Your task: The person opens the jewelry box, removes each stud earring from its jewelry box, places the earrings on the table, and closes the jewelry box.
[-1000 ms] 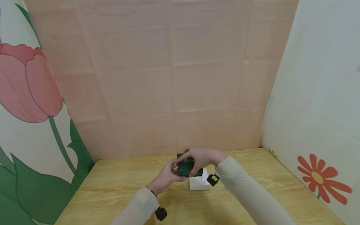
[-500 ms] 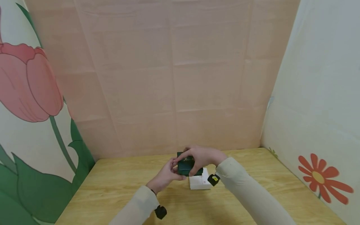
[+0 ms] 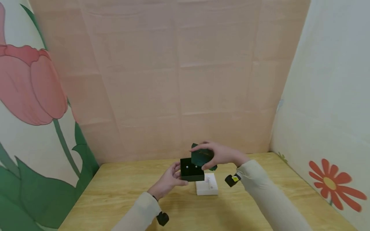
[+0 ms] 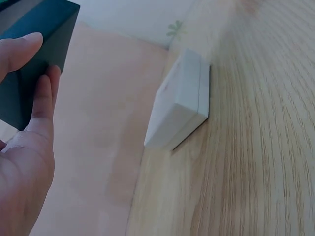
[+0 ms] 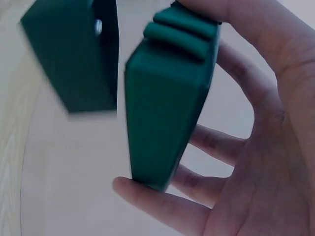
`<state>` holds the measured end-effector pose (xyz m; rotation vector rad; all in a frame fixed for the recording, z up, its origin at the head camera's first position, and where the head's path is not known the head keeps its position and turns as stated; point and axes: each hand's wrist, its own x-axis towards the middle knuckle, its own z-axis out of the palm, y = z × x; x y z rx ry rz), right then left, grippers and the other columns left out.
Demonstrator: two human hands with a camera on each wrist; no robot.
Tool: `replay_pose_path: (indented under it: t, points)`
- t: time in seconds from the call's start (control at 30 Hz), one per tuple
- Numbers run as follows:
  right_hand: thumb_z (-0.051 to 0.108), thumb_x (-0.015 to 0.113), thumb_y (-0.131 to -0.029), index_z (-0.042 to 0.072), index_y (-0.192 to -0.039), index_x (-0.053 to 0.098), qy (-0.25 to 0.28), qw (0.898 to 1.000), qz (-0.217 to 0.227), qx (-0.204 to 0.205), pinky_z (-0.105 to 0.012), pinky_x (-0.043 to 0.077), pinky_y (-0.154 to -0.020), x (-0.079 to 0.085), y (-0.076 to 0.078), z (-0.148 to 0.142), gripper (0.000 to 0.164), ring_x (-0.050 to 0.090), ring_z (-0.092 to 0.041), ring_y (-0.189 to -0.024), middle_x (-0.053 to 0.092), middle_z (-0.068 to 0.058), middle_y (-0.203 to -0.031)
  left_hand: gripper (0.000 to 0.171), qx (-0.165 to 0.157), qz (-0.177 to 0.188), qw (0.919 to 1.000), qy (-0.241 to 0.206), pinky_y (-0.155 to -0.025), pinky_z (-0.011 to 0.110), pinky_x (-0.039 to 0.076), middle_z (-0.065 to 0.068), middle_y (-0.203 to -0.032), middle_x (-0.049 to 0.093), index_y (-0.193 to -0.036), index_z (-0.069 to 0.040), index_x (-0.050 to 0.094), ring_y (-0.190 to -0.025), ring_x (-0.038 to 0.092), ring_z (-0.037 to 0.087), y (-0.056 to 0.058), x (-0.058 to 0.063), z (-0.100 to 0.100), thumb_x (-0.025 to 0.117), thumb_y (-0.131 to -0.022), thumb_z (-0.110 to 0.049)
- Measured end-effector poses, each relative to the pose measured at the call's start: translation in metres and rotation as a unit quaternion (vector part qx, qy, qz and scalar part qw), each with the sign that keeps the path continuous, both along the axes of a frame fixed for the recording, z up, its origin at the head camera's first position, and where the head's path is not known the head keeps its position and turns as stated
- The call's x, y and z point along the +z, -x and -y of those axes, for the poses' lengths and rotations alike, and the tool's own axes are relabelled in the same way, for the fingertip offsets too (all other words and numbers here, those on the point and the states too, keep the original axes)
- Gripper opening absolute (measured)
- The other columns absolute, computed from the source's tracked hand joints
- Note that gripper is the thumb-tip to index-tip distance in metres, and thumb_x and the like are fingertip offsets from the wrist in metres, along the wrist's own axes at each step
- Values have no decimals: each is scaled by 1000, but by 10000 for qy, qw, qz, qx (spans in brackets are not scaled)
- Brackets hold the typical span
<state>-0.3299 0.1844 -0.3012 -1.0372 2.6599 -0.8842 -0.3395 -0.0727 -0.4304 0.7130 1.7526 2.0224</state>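
Head view: the left hand [image 3: 168,179] grips the green base [image 3: 192,177] (two small pale studs [image 3: 187,166] inside), above and left of the white box [image 3: 206,189]; the right hand [image 3: 222,154] grips the green lid [image 3: 200,157], tilted, higher above that box. Left wrist view: the base is off the table [image 4: 256,172], apart from the white box. Right wrist view: a gap separates lid and base; drawing the lid away smoothly, with the base steady, should best protect the studs.
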Motion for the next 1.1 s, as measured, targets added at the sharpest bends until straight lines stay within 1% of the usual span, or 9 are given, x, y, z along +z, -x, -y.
replay_pose_path:
  t: [0.1,0.23,0.33,0.43,0.53,0.6,0.73,0.93,1.1]
  points:
    - [31,80,-79,33,-140,49,45,9990,-184,-394,-43,51,-84,-6,6,-22,69,49,-34,-114,35,-14,-144,80,71,-49,10000,-18,-94,34,50,19,-150,34,-147,-4,22,-125,52,28,1,0,5,67,-82,11]
    - [33,81,-77,29,-140,50,-98,9954,-321,-900,-43,51,-82,-24,15,-56,71,50,-34,-109,38,-19,-140,83,122,-49,9999,-28,-94,32,50,19,-149,35,-148,-3,21,-123,53,27,1,-2,8,69,-81,11]
    - [35,82,-75,26,-139,51,-306,9917,-361,-1195,-43,51,-80,-45,25,-78,72,51,-35,-107,40,-23,-138,83,137,-40,9999,-8,-94,31,50,19,-148,36,-147,-3,23,-122,54,26,0,-3,10,70,-80,11]
    - [36,83,-74,25,-138,52,-629,9868,-326,-1457,-46,50,-80,-70,35,-95,72,50,-39,-110,40,-26,-139,82,131,-45,9999,21,-93,31,50,19,-149,35,-146,-3,23,-121,54,25,0,-4,11,70,-80,10]
    - [33,83,-73,23,-136,54,-967,9819,-110,-1624,-52,47,-84,-98,43,-107,70,47,-42,-114,40,-29,-138,83,151,-55,9999,42,-93,31,50,20,-150,33,-147,-3,22,-122,54,26,0,-5,11,71,-81,9]
    - [30,84,-73,21,-135,55,-1157,9790,70,-1679,-56,45,-86,-113,45,-112,69,46,-43,-115,41,-30,-135,83,191,-26,9998,102,-93,32,50,19,-151,32,-147,-3,23,-122,53,27,0,-6,11,71,-80,9]
    - [27,86,-71,16,-131,57,-1338,9747,265,-1768,-59,44,-84,-133,47,-116,68,48,-42,-110,44,-31,-129,84,285,20,9993,230,-94,33,50,19,-152,32,-147,-4,24,-123,53,27,0,-6,11,72,-80,7]
    - [26,89,-66,17,-123,59,-1503,9687,63,-1975,-55,46,-77,-148,51,-112,66,54,-40,-101,50,-27,-120,84,271,8,9994,227,-94,34,50,19,-151,32,-147,-4,24,-123,53,28,0,-7,10,72,-80,8]
    - [23,89,-65,21,-121,60,-1521,9631,230,-2211,-57,46,-77,-155,54,-108,63,53,-39,-100,49,-26,-119,83,299,74,9993,222,-94,35,50,18,-151,33,-148,-6,24,-125,52,28,1,-7,9,72,-81,6]
